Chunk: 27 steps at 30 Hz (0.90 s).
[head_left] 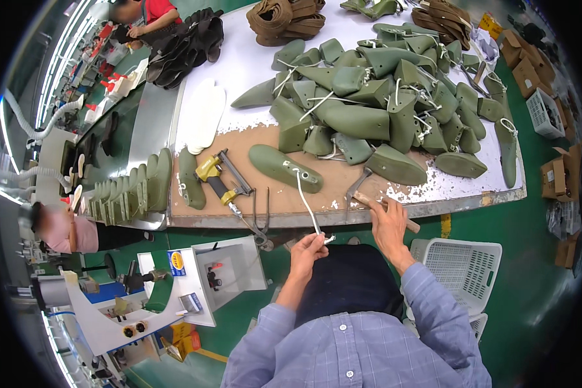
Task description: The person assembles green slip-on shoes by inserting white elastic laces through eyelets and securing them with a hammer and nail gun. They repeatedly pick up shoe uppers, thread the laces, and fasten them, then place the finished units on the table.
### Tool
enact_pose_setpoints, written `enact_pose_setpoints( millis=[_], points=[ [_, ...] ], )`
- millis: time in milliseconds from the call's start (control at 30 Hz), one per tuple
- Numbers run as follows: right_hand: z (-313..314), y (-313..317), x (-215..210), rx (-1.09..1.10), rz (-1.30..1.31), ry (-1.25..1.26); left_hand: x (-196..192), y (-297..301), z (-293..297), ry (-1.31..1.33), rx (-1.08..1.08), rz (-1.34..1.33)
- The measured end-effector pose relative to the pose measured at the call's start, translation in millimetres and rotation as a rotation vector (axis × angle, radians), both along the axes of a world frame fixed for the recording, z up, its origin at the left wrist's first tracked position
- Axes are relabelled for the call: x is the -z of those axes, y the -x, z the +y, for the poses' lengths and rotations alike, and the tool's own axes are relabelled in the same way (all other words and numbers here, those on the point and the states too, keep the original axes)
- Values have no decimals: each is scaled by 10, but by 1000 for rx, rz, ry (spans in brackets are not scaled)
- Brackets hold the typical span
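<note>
Green, smooth-surfaced shoe last (275,163): located just left of the frame's centre, lying on the worn brown part of the surface (233,147), near its front edge.

Work status: a white cord (306,202) is fitted at the holes in the last and drawn out nearly straight. In my judgement, the fitting of the cord to this piece is done, while its handling is unfinished, since the free end is in hand. Many lasts in the pile (359,116), upper right of the frame, carry similar cords. How many pieces remain cannot be judged from where I stand.

Orientation: the long axis of the last runs diagonally, from upper left to lower right. The narrower, rounded end, apparently the toe, points to the upper left; the cord leaves nearer the lower right end. The cord itself runs steeply downward, inclined slightly to the right.

Left hand (308,256): fingers pinched together, with practically no gap, on the lower end of the cord.

Right hand (389,227): fingers partly bent and slightly parted, laid across the wooden handle of a hammer (363,199). Whether they grip it firmly or merely rest there, I cannot tell. The hammer head points left, toward the last, and stands apart from it.
</note>
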State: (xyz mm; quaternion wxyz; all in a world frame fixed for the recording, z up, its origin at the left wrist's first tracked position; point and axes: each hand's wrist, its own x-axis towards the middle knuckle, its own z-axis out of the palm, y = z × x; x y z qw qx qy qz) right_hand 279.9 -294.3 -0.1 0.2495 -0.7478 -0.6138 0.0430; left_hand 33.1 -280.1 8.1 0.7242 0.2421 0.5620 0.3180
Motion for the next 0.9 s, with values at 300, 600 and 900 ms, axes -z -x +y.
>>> enact_pose_setpoints(
  millis=[300,600,900],
  points=[
    [220,1061,-561,-81,969,353,-208,179,279,-179,316,115],
    [711,1312,-1524,289,991,-378,-769,555,1955,-1386,597,754],
    [974,1461,-1661,460,913,-260,15,600,2848,-1324,1178,389]
  ],
)
